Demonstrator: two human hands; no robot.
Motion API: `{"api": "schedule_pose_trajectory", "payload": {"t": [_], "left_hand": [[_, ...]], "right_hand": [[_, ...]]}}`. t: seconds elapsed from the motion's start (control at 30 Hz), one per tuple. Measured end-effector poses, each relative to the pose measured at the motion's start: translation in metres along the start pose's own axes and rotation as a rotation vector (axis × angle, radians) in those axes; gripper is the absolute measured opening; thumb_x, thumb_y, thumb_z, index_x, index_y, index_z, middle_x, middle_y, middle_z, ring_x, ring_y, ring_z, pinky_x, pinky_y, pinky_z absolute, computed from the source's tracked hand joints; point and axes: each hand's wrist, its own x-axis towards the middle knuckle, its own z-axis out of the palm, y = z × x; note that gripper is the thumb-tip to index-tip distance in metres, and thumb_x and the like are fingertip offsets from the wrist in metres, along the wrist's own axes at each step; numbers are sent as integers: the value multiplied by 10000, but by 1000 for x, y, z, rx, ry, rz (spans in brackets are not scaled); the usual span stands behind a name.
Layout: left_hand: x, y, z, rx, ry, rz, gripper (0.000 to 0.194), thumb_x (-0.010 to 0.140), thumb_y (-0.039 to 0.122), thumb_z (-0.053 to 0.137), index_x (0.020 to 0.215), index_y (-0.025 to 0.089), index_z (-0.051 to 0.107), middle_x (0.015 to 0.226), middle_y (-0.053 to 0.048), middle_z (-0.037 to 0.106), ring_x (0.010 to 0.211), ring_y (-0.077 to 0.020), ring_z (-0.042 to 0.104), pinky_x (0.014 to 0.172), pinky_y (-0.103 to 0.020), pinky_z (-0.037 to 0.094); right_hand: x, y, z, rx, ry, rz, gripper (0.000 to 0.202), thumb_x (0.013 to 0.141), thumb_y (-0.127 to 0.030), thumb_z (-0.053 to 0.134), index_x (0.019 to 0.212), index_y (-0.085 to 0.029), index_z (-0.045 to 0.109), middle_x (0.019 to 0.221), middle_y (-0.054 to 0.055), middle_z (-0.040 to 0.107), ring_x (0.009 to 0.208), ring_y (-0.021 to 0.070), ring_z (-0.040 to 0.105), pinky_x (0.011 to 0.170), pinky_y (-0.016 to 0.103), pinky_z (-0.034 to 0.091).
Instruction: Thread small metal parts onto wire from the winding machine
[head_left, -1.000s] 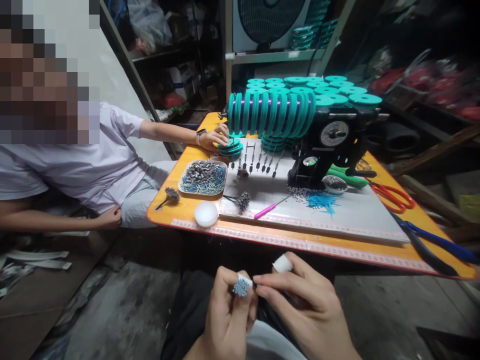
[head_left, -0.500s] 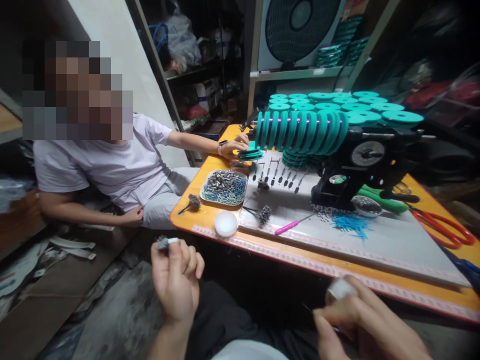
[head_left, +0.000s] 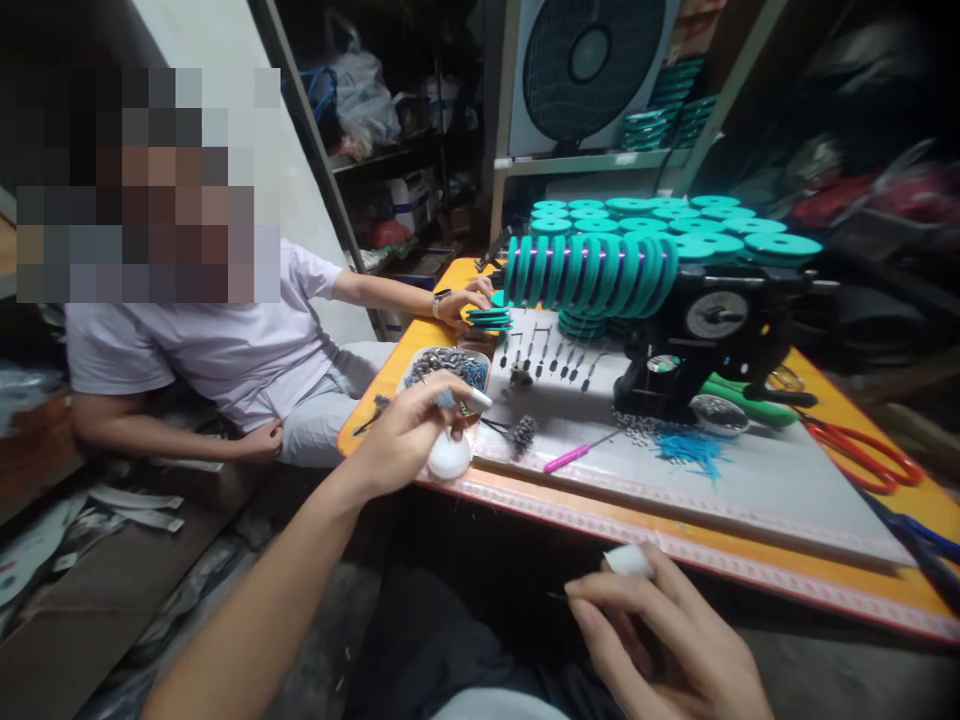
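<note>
My left hand (head_left: 405, 425), white tape on one finger, reaches over the front left of the table. Its bent fingers are at a small round white container (head_left: 449, 456); a bluish-grey bit shows among them, too small to name. Just behind is a tray (head_left: 486, 366) with grey pellet-like pieces and blue sticks. Lower right, below the table edge, my right hand (head_left: 652, 620) pinches a thin dark strand (head_left: 556, 596) between thumb and forefinger; white tape wraps another finger. A dark bristly cluster (head_left: 524, 434) on a stem lies right of the container.
A black machine (head_left: 712, 345) carries a row of teal spools (head_left: 592, 275). On the grey board (head_left: 787, 500) lie a pink-handled tool (head_left: 566, 459) and blue pieces (head_left: 690, 450). Red-handled scissors (head_left: 862, 455) lie right. A co-worker's hand (head_left: 469, 300) touches teal discs at the back left.
My left hand, which held a small bluish-grey bundle before the table, has moved up and right to the white container. My right hand has shifted slightly left, still pinching the strand.
</note>
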Motion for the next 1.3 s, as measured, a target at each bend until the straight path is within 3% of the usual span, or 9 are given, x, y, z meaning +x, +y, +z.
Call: {"api": "schedule_pose_trajectory", "payload": {"t": [0.1, 0.2, 0.4, 0.6, 0.8, 0.97, 1.1, 1.2, 1.3], "left_hand": [[-27, 11, 34, 143, -128, 97, 160, 918, 172, 580, 1004, 175, 715, 1003, -90, 615, 899, -197, 624, 787, -319, 511], [-57, 13, 63, 272, -186, 274, 256, 861, 255, 709, 1101, 168, 686, 970, -108, 621, 867, -208, 633, 744, -307, 532], [-73, -2, 83, 673, -178, 452, 113, 911, 154, 580, 982, 159, 668, 777, -78, 675, 595, -155, 603, 537, -253, 441], [-81, 0, 85, 135, -293, 79, 170, 930, 139, 484, 933, 170, 651, 754, -66, 631, 662, -158, 570, 612, -260, 426], [-102, -15, 103, -516, -224, -313, 367, 889, 499, 612, 716, 177, 576, 592, 7, 461, 542, -108, 382, 516, -239, 311], [-110, -16, 129, -906, -58, -307, 407, 823, 497, 671, 663, 187, 461, 565, 41, 362, 506, -82, 333, 504, -235, 260], [-108, -2, 126, -1047, 45, -339, 342, 839, 425, 682, 690, 190, 482, 590, 50, 316, 521, -79, 263, 519, -244, 225], [-104, 5, 109, -929, 64, -230, 389, 860, 446, 663, 629, 187, 488, 621, 36, 344, 509, -79, 290, 513, -257, 258], [-104, 2, 96, -657, -77, -186, 453, 851, 430, 696, 535, 173, 497, 681, -15, 513, 526, -93, 443, 552, -283, 354]], "right_hand": [[-1, 4, -1, -36, 34, 22, 115, 929, -139, 614, 995, -229, 643, 820, 25, 560, 587, 120, 578, 488, 204, 487], [0, 5, -3, -60, 36, 30, 105, 942, -143, 589, 977, -233, 629, 813, 20, 585, 623, 136, 585, 533, 217, 498], [3, 2, -4, -33, 38, 27, 132, 951, -118, 533, 906, -221, 602, 764, 8, 600, 680, 159, 573, 662, 265, 499], [7, -1, -9, 51, -15, 5, 162, 929, -82, 519, 901, -195, 632, 772, 18, 524, 664, 149, 533, 579, 254, 456], [10, -10, -14, 122, -96, -81, 145, 870, -80, 545, 868, -192, 636, 784, 31, 506, 697, 171, 543, 605, 288, 483], [14, -11, -13, 129, -48, -184, 180, 809, -32, 548, 866, -186, 622, 777, 43, 537, 776, 199, 555, 679, 320, 520], [14, -2, -12, 60, 0, -243, 211, 799, -24, 556, 894, -199, 627, 787, 43, 578, 827, 215, 568, 716, 345, 533], [15, 6, -13, -33, 5, -298, 222, 798, -40, 561, 917, -206, 648, 802, 45, 613, 858, 227, 581, 770, 387, 539], [23, 16, -14, -151, -16, -457, 228, 808, -72, 566, 945, -217, 676, 822, 41, 646, 914, 231, 596, 844, 413, 538]]}}
